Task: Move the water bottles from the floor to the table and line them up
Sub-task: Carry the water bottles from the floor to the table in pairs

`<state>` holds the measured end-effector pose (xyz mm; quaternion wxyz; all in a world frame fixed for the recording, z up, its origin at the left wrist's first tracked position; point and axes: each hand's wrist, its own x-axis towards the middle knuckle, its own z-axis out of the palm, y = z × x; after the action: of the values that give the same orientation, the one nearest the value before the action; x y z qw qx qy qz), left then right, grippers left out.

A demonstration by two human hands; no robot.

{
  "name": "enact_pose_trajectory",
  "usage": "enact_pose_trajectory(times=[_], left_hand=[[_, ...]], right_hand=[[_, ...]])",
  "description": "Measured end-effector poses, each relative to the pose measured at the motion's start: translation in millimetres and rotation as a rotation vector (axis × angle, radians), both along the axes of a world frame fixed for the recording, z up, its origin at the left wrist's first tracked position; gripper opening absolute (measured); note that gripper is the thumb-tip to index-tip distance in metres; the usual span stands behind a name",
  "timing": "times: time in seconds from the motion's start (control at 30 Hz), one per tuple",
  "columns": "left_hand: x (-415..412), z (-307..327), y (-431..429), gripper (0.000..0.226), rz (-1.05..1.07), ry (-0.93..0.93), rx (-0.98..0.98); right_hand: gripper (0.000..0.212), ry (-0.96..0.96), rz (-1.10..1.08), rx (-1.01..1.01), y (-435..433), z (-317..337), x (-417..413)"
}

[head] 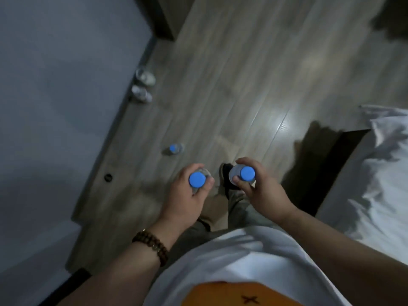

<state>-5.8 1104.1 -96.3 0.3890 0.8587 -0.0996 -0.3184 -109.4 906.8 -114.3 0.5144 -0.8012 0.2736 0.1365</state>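
Observation:
I look straight down at the wooden floor. My left hand (187, 195) grips a clear water bottle with a blue cap (197, 179), held upright above the floor. My right hand (256, 186) grips a second blue-capped bottle (247, 173) the same way, just to the right. A third bottle with a blue cap (175, 148) stands on the floor ahead of my left hand, near the wall. Two more clear bottles (144, 77) (141, 93) stand farther along the wall base. No table is in view.
A grey wall (55, 96) runs along the left with a dark skirting. A bed with white sheets (379, 177) and a dark frame fills the right. A small dark round object (108, 177) lies by the wall. My shoe (227, 175) shows between the hands.

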Motion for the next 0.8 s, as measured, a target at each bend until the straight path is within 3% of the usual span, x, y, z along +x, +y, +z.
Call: enact_pose_trajectory(times=[0.27,0.5,0.8], left_hand=[[77,97,-113,0.045,-0.257,-0.179,-0.086],[157,150,-215,0.033,-0.451,-0.233,-0.226],[266,185,-355,0.026,-0.631,-0.331,-0.392]], right_hand=[[0.067,-0.151,-0.128,-0.100,-112,98,28],[0.033,-0.321,-0.378,-0.247,-185,142,76],[0.025,-0.366,-0.575,-0.354,-269,195,159]])
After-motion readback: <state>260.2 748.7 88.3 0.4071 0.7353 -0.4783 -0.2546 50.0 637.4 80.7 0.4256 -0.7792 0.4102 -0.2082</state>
